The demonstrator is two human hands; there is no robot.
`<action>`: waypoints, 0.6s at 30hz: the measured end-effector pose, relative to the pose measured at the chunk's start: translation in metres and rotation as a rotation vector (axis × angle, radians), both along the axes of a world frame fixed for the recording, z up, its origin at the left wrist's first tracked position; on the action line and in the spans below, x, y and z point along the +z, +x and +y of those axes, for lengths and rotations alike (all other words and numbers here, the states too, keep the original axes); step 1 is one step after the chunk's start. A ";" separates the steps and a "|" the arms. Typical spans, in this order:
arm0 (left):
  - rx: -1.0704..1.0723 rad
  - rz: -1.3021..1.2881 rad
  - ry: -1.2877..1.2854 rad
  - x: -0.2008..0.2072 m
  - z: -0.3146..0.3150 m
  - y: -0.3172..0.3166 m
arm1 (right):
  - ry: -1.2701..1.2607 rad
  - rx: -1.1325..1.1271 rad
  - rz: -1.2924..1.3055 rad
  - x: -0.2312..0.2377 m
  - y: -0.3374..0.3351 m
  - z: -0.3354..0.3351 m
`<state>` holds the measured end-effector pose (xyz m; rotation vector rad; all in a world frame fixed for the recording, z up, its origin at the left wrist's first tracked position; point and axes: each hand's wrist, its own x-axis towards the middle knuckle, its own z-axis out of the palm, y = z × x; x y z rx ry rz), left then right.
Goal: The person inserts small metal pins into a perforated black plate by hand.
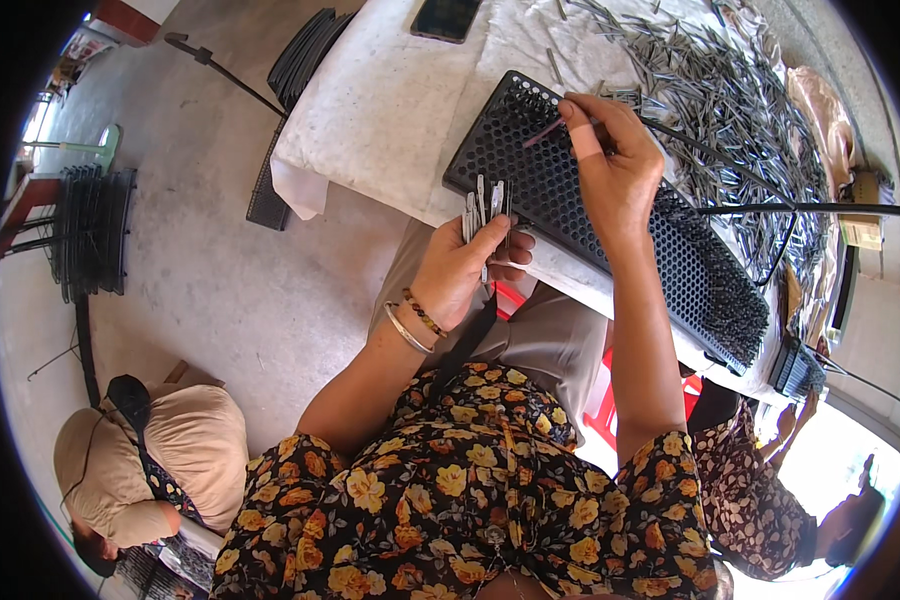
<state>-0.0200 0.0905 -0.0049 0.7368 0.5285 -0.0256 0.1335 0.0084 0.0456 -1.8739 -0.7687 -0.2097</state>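
A small bundle of thin grey strips point(484, 200) stands up out of my left hand point(460, 262), its thumb and fingers closed round them beside the board's near edge. My right hand point(618, 165) is over the far part of a long black board point(675, 255) full of round holes. Thumb and forefinger are pinched together there on a thin, blurred strip point(542, 133) that slants down toward the holes. Dark tufts point(735, 320) fill the board's near right end, and more sit at its far left end. Many holes between are bare. The board lies aslant on the white-covered table point(370, 110).
A large heap of loose grey strips point(740, 130) spreads behind the board. Black rods point(810, 209) cross there. A phone point(446, 18) lies at the far edge. Stacked black boards point(305, 55) stand left of the table. People sit at lower left point(195, 430) and lower right point(755, 500).
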 end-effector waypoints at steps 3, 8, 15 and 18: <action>0.004 0.003 -0.024 0.002 -0.002 0.000 | -0.026 -0.020 -0.095 -0.014 0.011 0.009; 0.014 -0.005 -0.016 -0.001 0.001 -0.001 | -0.109 -0.019 -0.366 -0.019 0.013 0.010; 0.027 -0.010 -0.023 0.000 0.001 -0.001 | -0.100 0.083 -0.441 -0.031 0.012 0.010; 0.042 -0.027 -0.010 0.001 0.000 -0.002 | -0.189 0.145 -0.429 -0.034 0.009 0.010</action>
